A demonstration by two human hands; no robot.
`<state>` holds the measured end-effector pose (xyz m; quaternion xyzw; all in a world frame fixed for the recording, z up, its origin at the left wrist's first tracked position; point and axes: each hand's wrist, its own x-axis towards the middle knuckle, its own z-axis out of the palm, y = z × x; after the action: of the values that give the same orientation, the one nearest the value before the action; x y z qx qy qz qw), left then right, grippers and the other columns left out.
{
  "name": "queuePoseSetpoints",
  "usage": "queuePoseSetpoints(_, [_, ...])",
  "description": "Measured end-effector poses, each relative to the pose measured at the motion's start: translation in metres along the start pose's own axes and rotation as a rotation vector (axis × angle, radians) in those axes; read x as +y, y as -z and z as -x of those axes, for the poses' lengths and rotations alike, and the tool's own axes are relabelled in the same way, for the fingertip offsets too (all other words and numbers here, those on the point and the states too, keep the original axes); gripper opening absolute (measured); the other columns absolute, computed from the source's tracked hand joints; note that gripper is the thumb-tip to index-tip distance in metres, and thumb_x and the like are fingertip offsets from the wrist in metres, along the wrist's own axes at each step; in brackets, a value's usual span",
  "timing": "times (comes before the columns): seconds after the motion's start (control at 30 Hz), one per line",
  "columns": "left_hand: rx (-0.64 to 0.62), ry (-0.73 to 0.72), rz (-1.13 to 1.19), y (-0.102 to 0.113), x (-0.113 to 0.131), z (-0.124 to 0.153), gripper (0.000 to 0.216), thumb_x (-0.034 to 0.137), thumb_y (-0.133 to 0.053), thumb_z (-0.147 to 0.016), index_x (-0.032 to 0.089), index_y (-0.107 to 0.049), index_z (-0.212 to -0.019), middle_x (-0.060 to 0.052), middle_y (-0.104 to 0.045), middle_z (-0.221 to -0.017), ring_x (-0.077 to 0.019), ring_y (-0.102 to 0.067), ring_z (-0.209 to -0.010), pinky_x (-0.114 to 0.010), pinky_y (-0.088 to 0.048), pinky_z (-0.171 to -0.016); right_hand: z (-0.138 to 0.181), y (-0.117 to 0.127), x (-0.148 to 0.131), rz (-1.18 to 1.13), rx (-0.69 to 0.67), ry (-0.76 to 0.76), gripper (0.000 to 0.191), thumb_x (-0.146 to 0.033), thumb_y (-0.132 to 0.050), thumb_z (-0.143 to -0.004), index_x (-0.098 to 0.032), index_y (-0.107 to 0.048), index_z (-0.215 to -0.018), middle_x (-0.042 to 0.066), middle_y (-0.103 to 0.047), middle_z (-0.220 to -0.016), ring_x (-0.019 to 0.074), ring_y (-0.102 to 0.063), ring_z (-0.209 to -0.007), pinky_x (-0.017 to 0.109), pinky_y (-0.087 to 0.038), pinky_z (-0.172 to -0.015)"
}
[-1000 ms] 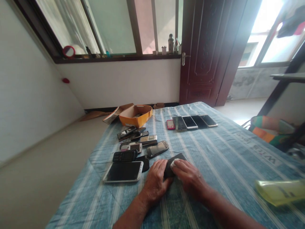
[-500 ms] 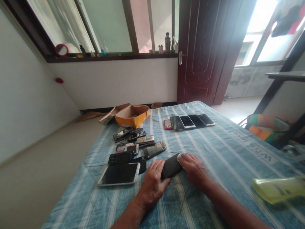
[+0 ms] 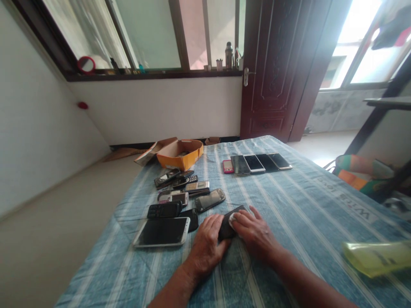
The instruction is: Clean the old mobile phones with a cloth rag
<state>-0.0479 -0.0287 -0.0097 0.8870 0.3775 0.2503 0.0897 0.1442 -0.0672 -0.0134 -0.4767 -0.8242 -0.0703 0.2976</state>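
Note:
A dark phone (image 3: 226, 228) lies on the striped cloth in front of me, partly covered by both hands. My left hand (image 3: 208, 241) grips its left end between thumb and fingers. Pressed onto the phone's upper face is a small white wipe (image 3: 231, 218), pinched under the fingers of my right hand (image 3: 255, 233). Just left of my left hand are a large white-framed phone (image 3: 163, 232) and a small black phone (image 3: 192, 219). A grey touchscreen phone (image 3: 210, 200) rests a little beyond the hands.
Several old keypad phones (image 3: 163, 209) lie in a loose pile at left. Behind them stands an open orange box (image 3: 170, 161). Farther right, several phones lie in a row, including a pink one (image 3: 227, 167) and a white one (image 3: 255, 164). A yellow packet (image 3: 375, 259) is at right.
My right hand has slid the white wipe leftward from the phone's right end to nearer its middle. My left hand keeps its hold. The view has shifted slightly.

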Motion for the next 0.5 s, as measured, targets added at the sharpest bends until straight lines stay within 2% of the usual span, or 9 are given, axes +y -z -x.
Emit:
queuePoseSetpoints(0.13, [-0.010, 0.015, 0.019, 0.003, 0.004, -0.002, 0.053, 0.021, -0.064, -0.073, 0.011, -0.055, -0.124, -0.019, -0.062, -0.123, -0.0351, -0.056, -0.117, -0.057, -0.047, -0.101, 0.003, 0.006, 0.013, 0.058, -0.036, -0.116, 0.029, -0.005, -0.041, -0.092, -0.021, -0.063, -0.102, 0.006, -0.066, -0.104, 0.0230, -0.056, -0.102, 0.052, -0.028, -0.105])
queuePoseSetpoints(0.23, [-0.007, 0.020, 0.033, 0.003, 0.004, -0.002, 0.053, 0.021, -0.065, -0.073, 0.011, -0.055, -0.124, -0.018, -0.062, -0.123, -0.0348, -0.056, -0.117, -0.057, -0.046, -0.101, 0.004, 0.008, 0.020, 0.071, 0.024, -0.133, 0.032, -0.005, -0.038, -0.092, -0.021, -0.063, -0.103, 0.007, -0.066, -0.101, 0.0221, -0.058, -0.096, 0.050, -0.031, -0.102])
queuePoseSetpoints(0.33, [0.001, 0.010, 0.038, 0.000, 0.001, 0.000, 0.054, 0.021, -0.064, -0.073, 0.012, -0.054, -0.126, -0.017, -0.062, -0.124, -0.0344, -0.055, -0.118, -0.057, -0.046, -0.102, 0.000, 0.006, 0.015, -0.022, 0.131, -0.046, 0.032, -0.008, -0.036, -0.094, -0.018, -0.062, -0.110, 0.009, -0.065, -0.103, 0.0203, -0.057, -0.092, 0.040, -0.042, -0.092])
queuePoseSetpoints(0.4, [0.009, -0.002, 0.038, -0.003, -0.002, 0.001, 0.055, 0.021, -0.062, -0.074, 0.013, -0.053, -0.127, -0.017, -0.061, -0.125, -0.0344, -0.055, -0.119, -0.057, -0.045, -0.102, -0.004, 0.002, 0.004, -0.121, 0.129, 0.045, 0.029, -0.013, -0.037, -0.096, -0.018, -0.061, -0.112, 0.009, -0.064, -0.104, 0.0191, -0.057, -0.091, 0.035, -0.045, -0.086])
queuePoseSetpoints(0.5, [0.024, -0.007, 0.042, -0.006, -0.004, 0.002, 0.056, 0.020, -0.059, -0.074, 0.012, -0.051, -0.129, -0.018, -0.060, -0.127, -0.0336, -0.054, -0.121, -0.057, -0.045, -0.102, -0.010, -0.006, -0.010, -0.155, 0.059, 0.131, 0.023, -0.018, -0.041, -0.098, -0.019, -0.062, -0.108, 0.008, -0.065, -0.105, 0.0205, -0.057, -0.099, 0.039, -0.041, -0.095])
